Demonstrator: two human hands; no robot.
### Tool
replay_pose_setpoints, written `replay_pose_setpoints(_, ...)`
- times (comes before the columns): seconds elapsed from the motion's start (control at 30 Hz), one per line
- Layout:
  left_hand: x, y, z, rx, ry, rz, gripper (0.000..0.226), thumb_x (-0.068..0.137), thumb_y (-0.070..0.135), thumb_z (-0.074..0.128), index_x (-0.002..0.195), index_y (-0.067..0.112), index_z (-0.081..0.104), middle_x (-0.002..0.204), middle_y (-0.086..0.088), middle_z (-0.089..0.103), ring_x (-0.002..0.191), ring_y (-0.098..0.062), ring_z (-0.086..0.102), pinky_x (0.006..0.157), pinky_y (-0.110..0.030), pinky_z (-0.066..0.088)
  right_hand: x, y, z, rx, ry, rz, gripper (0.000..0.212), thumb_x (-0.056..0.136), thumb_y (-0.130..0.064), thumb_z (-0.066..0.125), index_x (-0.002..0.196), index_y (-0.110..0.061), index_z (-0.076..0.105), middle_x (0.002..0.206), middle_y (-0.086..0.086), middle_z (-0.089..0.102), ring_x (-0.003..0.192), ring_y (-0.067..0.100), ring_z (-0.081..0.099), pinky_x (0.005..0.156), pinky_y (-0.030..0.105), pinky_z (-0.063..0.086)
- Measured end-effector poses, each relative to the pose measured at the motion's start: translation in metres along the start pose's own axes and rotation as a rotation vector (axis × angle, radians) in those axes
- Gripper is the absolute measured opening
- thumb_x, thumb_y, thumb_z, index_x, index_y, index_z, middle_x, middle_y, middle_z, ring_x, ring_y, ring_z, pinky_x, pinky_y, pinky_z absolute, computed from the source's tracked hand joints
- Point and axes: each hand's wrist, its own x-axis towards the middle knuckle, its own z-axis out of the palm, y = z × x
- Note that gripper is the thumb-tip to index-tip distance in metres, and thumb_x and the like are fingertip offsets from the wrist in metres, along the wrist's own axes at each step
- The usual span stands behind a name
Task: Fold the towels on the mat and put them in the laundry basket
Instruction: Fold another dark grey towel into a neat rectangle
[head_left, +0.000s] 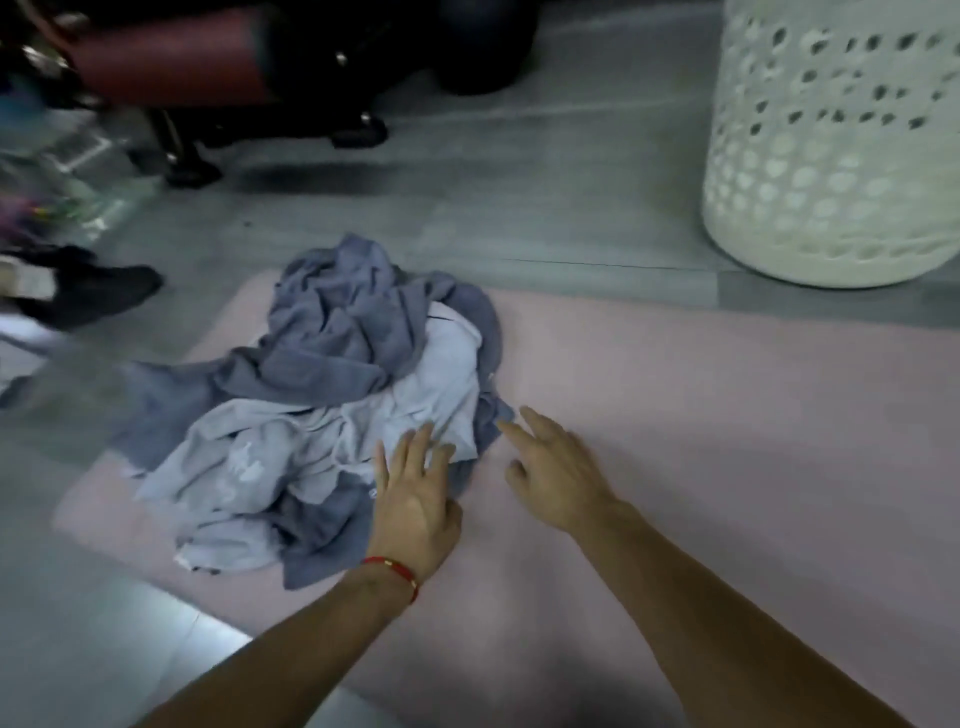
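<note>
Where the view begins at its near edge, two bare forearms are reaching forward over the pink mat (727, 441), which is lying flat on the grey floor (519, 182) with its long axis running from lower left to upper right. Left hand (415, 499): palm down, fingers straight and spread, fingertips resting on the near right edge of the towel pile; a red bracelet (397, 569) is circling its wrist. Right hand (556, 478): palm down just beside the pile, fingers relaxed and apart, the longest ones pointing toward the pile's right fringe; whether they are touching cloth cannot be told, and the hand is holding nothing. Towels (332, 410): a crumpled heap, unfolded, sitting on the left part of the mat and spilling over its left border onto the floor; pale grey-blue towels are lying nearer and darker slate-blue ones are bunching up behind, the heap stretching roughly from near left to far centre. Laundry basket (841, 156): white, perforated, standing upright on the floor beyond the mat's far right side, well apart from the heap. Farther left, blurred, a dark shoe (98, 291) and a dark red case (171, 57) are resting on the floor.
</note>
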Motion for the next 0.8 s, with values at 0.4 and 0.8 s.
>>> replay_pose_setpoints(0.4, 0.106, -0.087, -0.075, 0.276, -0.016, -0.265, 0.043, 0.096, 0.021, 0.058, 0.138, 0.025, 0.051, 0.158, -0.011, 0.022, 0.135, -0.042, 0.029, 0.094, -0.064, 0.045, 0.013, -0.072, 0.035, 0.255, 0.075, -0.067, 0.058, 0.095, -0.017, 0.054, 0.151, -0.023, 0.043, 0.158, 0.009, 0.029, 0.139, 0.033, 0.037, 0.109, 0.045, 0.042)
replay_pose_setpoints(0.8, 0.001, 0.052, -0.071, -0.369, 0.325, 0.080, 0.022, 0.099, 0.037, 0.059, 0.099, 0.017, 0.048, 0.079, 0.001, 0.062, 0.070, -0.020, 0.059, 0.058, -0.032, 0.036, 0.019, -0.050, -0.062, 1.560, 0.041, 0.231, 0.034, 0.103, -0.016, 0.057, 0.138, -0.014, 0.059, 0.123, 0.011, 0.072, 0.105, 0.030, 0.072, 0.078, 0.039, 0.060)
